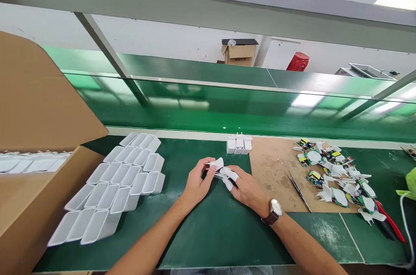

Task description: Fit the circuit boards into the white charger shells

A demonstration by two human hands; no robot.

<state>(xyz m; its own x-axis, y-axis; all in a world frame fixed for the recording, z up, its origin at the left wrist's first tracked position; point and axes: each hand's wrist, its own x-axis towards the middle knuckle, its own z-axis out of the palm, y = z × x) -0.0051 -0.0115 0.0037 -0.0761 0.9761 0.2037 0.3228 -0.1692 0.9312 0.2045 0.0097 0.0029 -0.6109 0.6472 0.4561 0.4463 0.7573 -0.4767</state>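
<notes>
- Head view: at frame centre, just above the green table (pixel 208 231), both hands hold a small white plastic charger shell (pixel 217 164). It is rounded, with a dark and metallic bit showing at its near edge.
- Left hand (pixel 198 183) pinches the shell from the left with narrow fingers. Right hand (pixel 247 189), with white covers on its fingertips (pixel 229 184) and a silver wristwatch (pixel 275 210) at the wrist, closes on it from the right.
- Open brown cardboard box (pixel 29 205) at the left edge holds a packed row of white shells (pixel 32 163), seen only along its top.
- Left of centre, rows of empty white oblong plastic casings (pixel 120 184) lie side by side on the table.
- Three white casings (pixel 239 143) stand together at the table's far edge, above the hands.
- Flat brown cardboard sheet (pixel 273 162) on the right carries a heap of green circuit boards and white plug pieces (pixel 334 175), with metal tweezers (pixel 297 187) at its near left.
</notes>
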